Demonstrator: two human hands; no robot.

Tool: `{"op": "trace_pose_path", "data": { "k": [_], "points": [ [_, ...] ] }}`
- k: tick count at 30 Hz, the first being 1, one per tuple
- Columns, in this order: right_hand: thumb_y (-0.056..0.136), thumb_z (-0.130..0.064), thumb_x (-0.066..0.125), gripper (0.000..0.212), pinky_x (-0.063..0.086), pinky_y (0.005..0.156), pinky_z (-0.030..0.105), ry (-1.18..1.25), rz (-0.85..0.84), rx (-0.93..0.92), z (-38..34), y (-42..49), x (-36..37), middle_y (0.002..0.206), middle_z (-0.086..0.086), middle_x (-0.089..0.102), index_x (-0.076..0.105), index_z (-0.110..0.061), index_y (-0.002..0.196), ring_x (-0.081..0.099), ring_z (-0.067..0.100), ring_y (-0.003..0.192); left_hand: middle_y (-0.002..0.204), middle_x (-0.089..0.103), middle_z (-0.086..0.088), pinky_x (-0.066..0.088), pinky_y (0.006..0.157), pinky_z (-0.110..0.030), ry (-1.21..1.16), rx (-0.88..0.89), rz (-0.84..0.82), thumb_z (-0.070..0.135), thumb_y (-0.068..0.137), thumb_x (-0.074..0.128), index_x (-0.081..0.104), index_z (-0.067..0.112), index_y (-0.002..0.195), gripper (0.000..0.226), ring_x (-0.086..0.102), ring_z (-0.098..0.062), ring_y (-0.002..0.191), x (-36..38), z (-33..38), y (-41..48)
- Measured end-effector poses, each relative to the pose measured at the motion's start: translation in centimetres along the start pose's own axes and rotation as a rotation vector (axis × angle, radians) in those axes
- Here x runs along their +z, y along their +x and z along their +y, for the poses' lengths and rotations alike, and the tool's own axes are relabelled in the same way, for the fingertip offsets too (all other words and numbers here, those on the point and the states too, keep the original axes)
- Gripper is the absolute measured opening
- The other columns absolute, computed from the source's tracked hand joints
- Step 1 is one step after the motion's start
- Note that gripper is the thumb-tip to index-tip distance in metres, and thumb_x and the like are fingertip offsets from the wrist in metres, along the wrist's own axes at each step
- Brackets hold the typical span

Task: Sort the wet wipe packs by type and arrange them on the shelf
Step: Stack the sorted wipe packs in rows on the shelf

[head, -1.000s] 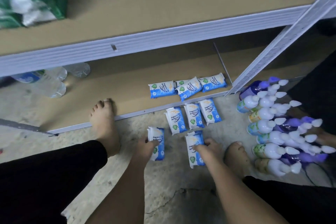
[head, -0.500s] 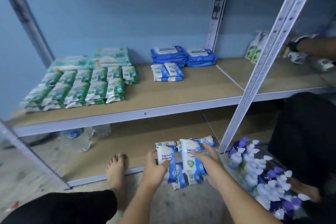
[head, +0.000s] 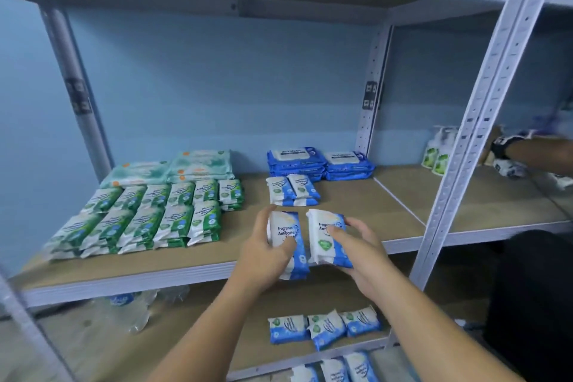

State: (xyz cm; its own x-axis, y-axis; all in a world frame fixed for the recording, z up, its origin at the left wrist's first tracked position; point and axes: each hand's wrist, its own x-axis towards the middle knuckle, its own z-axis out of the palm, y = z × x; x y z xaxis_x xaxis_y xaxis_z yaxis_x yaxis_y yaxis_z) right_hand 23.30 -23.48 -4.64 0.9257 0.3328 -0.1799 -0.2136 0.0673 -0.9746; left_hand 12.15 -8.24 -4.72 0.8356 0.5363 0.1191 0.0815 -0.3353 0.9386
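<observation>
Over the front edge of the middle shelf (head: 356, 205): two small blue-and-white antibacterial wipe packs, upright, side by side, almost touching. Left hand (head: 263, 254) grips the left pack (head: 286, 236) from its left side, thumb across the lower front. Right hand (head: 356, 254) grips the right pack (head: 325, 232) from its right side, thumb on the front, fingers curled behind. Neither pack is on the board.

Just behind them on the shelf: two matching small blue packs (head: 293, 191), flat, side by side, seemingly stacked on more. Behind those, against the blue wall (head: 217, 87): two stacks of large blue packs (head: 297, 158).

Left half of the same shelf: small green packs (head: 148, 217) in two neat rows, large pale green packs (head: 186, 167) stacked behind them.

Lower shelf: three small blue packs (head: 324, 329) in a loose row near the front edge. More of the same type on the floor (head: 338, 370) in front of it, cut off by the frame edge. Clear water bottles (head: 133, 307) lie at the left of the lower shelf.

Right of the white upright (head: 483, 102), next bay: pump bottles (head: 437, 152) with green labels, plus another person's arm wearing a watch (head: 502, 146); that area is blurred.
</observation>
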Motion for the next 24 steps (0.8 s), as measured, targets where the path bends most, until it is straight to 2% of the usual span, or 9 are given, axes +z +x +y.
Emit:
{"op": "trace_pose_path", "data": {
  "k": [2,5,10,14,16,18,20,22,24],
  "points": [
    [0.089,-0.019,0.077,0.036,0.062,0.072,0.044,0.035,0.01,0.005,-0.1,1.7,0.6,0.095,0.007,0.078,0.059,-0.027,0.119,0.077,0.024,0.079,0.104,0.071,0.015,0.051,0.063,-0.017,0.012,0.004,-0.021,0.03,0.092,0.062,0.03,0.053,0.139,0.062,0.07,-0.006,0.086,-0.1,0.5,2.1],
    [0.09,-0.014,0.075,0.037,0.057,0.063,0.037,0.147,-0.011,0.072,0.8,4.6,1.3,0.094,0.01,0.078,0.06,-0.02,0.123,0.077,0.026,0.08,0.101,0.073,0.008,0.053,0.054,-0.019,0.019,-0.014,-0.039,0.028,0.092,0.061,0.032,0.057,0.136,0.06,0.07,-0.012,0.08,0.2,0.2,5.4],
    [0.089,-0.02,0.077,0.036,0.062,0.071,0.043,0.058,0.061,0.012,1.6,9.3,2.4,0.094,0.005,0.078,0.06,-0.025,0.12,0.077,0.022,0.078,0.098,0.072,0.005,0.052,0.069,-0.025,0.187,-0.096,-0.134,0.036,0.09,0.062,0.026,0.051,0.144,0.066,0.069,-0.014,0.084,0.8,-2.2,10.5],
    [0.088,-0.027,0.077,0.036,0.063,0.069,0.039,-0.053,0.076,-0.008,1.9,11.5,2.9,0.097,-0.001,0.076,0.058,-0.032,0.118,0.077,0.016,0.073,0.113,0.066,0.002,0.047,0.076,-0.028,0.291,-0.166,-0.143,0.04,0.091,0.06,0.026,0.043,0.149,0.068,0.064,-0.019,0.096,1.3,-3.1,12.7],
    [0.088,-0.027,0.077,0.035,0.064,0.071,0.041,-0.103,0.066,-0.015,2.0,12.0,3.2,0.096,-0.001,0.076,0.059,-0.031,0.118,0.076,0.015,0.073,0.116,0.06,0.002,0.05,0.076,-0.028,0.402,-0.17,-0.162,0.046,0.09,0.056,0.023,0.042,0.152,0.07,0.064,-0.02,0.093,1.3,-3.2,13.3],
    [0.088,-0.029,0.077,0.037,0.064,0.071,0.04,-0.172,0.058,-0.027,1.9,12.3,3.4,0.095,-0.002,0.076,0.058,-0.031,0.119,0.076,0.013,0.072,0.118,0.061,0.001,0.058,0.078,-0.034,0.544,-0.171,-0.177,0.056,0.083,0.053,0.022,0.043,0.151,0.076,0.068,-0.021,0.084,1.0,-3.4,13.9],
    [0.088,-0.03,0.077,0.04,0.063,0.071,0.038,-0.226,0.062,-0.04,1.8,12.3,3.4,0.097,-0.004,0.075,0.057,-0.032,0.122,0.076,0.011,0.073,0.128,0.061,0.003,0.058,0.085,-0.038,0.647,-0.176,-0.182,0.062,0.079,0.051,0.023,0.041,0.151,0.081,0.07,-0.019,0.083,0.3,-3.8,14.3],
    [0.088,-0.032,0.077,0.042,0.061,0.065,0.032,-0.315,0.074,-0.057,1.8,12.0,3.4,0.096,-0.008,0.072,0.054,-0.033,0.122,0.074,0.009,0.073,0.139,0.057,0.006,0.053,0.096,-0.038,0.671,-0.187,-0.187,0.065,0.079,0.052,0.024,0.04,0.153,0.083,0.069,-0.014,0.095,-0.3,-4.2,14.4],
    [0.09,-0.034,0.074,0.04,0.049,0.054,0.02,-0.439,0.076,-0.089,1.6,11.5,3.3,0.089,-0.017,0.064,0.05,-0.036,0.122,0.066,0.0,0.069,0.147,0.052,0.005,0.048,0.103,-0.038,0.688,-0.19,-0.199,0.068,0.08,0.051,0.023,0.037,0.155,0.086,0.062,-0.015,0.114,-0.7,-4.4,14.4]
  ]
}}
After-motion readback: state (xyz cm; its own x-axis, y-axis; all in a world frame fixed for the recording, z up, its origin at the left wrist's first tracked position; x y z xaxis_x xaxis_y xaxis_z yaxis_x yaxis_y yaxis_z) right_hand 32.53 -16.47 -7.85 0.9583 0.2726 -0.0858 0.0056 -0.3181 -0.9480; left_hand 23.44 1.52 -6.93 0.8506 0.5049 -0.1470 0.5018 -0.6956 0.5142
